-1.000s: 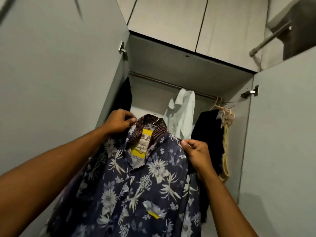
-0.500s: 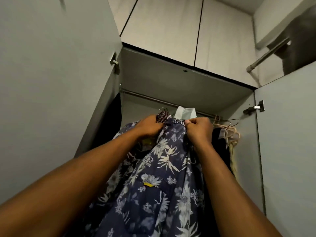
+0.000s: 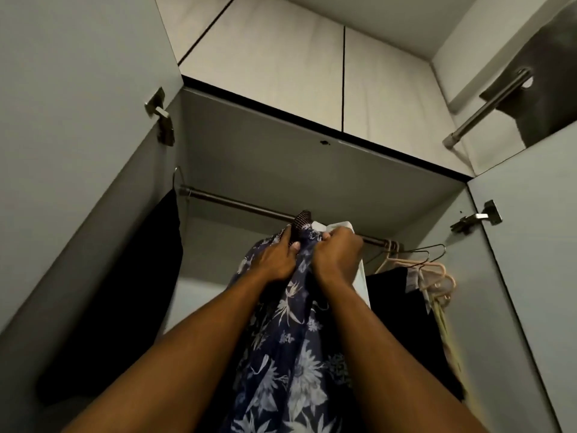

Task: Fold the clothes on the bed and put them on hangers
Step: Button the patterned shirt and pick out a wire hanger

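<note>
Cloth of the floral shirt (image 3: 290, 354) is bunching inside the left grip (image 3: 276, 260) and right grip (image 3: 337, 254), both curling tightly around it just beneath the rail (image 3: 237, 204).

The floral shirt (image 3: 290, 354) is dark navy with white flowers and leaves. It is raised to the rail (image 3: 249, 207), about midway along it, and its collar (image 3: 301, 220), lined in a brown check, reaches the rail's height. The top of the shirt is bunched together just below the rail, gripped by the left hand (image 3: 278, 260) and the right hand (image 3: 337, 254) side by side. The rest hangs straight down from the rail in loose folds. Its own hanger is hidden. Spare hangers (image 3: 431, 267), pale and thin wire ones, cluster at the rail's right end.
</note>
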The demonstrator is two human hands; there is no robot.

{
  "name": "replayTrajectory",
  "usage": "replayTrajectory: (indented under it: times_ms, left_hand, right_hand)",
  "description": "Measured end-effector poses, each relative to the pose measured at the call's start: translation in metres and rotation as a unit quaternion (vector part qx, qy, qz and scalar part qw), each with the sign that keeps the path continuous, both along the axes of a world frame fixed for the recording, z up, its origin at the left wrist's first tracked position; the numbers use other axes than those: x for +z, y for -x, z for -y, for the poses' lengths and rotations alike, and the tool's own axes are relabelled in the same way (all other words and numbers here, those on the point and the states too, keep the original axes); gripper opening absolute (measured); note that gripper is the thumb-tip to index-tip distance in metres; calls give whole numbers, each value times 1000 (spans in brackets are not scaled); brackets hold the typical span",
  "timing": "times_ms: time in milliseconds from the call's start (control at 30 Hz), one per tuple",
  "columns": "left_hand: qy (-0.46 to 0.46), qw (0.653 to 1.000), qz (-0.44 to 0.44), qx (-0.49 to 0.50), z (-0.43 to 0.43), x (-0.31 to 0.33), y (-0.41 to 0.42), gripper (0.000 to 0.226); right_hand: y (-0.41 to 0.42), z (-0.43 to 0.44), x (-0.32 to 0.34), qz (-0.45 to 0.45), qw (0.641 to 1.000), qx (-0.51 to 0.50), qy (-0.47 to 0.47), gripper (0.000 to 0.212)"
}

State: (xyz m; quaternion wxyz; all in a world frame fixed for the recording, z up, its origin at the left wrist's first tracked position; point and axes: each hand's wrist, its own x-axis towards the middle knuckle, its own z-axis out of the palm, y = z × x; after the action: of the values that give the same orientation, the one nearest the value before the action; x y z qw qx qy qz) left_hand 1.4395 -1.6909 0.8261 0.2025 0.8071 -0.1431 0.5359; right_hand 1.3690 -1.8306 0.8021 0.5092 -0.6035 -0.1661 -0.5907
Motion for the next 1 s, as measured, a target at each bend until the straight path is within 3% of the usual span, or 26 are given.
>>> replayTrajectory:
  times_ms: [100, 167, 300, 567, 1000]
  left_hand:
    - [-23, 999, -28, 15, -6, 14, -35, 58]
    - [-30, 998, -45, 20, -8, 28, -55, 55]
    - [-17, 998, -55, 18, -9, 58, -83, 54]
    - [5, 994, -105, -15, -14, 95, -123, 61]
    - [22, 993, -120, -6, -12, 59, -140, 55]
  right_hand:
    - [-32, -12, 7, -19, 1000, 6, -1, 10]
    - [-56, -17, 18, -27, 999, 14, -22, 18]
    - [-85, -22, 44, 5, 998, -48, 36, 8]
    - [-111, -25, 91, 31, 991, -94, 85, 10]
    - [-100, 3, 89, -26, 978, -101, 180, 19]
